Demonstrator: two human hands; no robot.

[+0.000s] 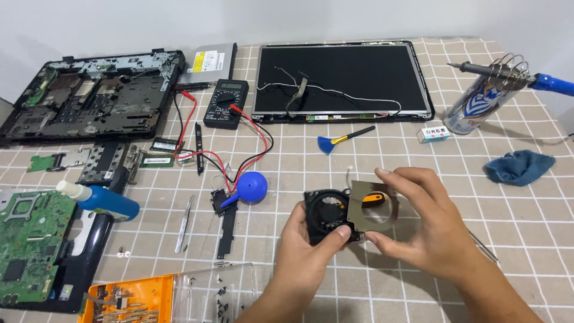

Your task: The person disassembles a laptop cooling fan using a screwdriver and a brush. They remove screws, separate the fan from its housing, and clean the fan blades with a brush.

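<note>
**Both hands on the fan, low and centre on the counter**

My left hand (305, 248) comes up from six o'clock and is curled around the black laptop fan (326, 216), thumb pressed on its lower right corner, fingers hidden behind the housing. It is grasping the fan, not clenched tight; the palm stays partly open.

My right hand (427, 230) reaches in from five o'clock and pinches the thin grey metal cover plate (363, 203) that sits over the right side of the fan. The forefinger lies along the plate's top edge, the thumb under its bottom edge, and the other fingers are loosely bent behind. Through the round hole in the plate a bit of orange and black shows; I cannot tell what it belongs to.

The fan is held just above the checked cloth of the counter (382, 155), a little right of centre and close to me.

At ten o'clock from the fan lies a blue rubber air blower (251, 186), with red and black multimeter leads (239, 152) looping past it. At twelve o'clock lies the bare laptop screen panel (341, 81), with a small blue brush (341, 142) between it and my hands. A blue cloth (519, 166) lies at two o'clock.
</note>
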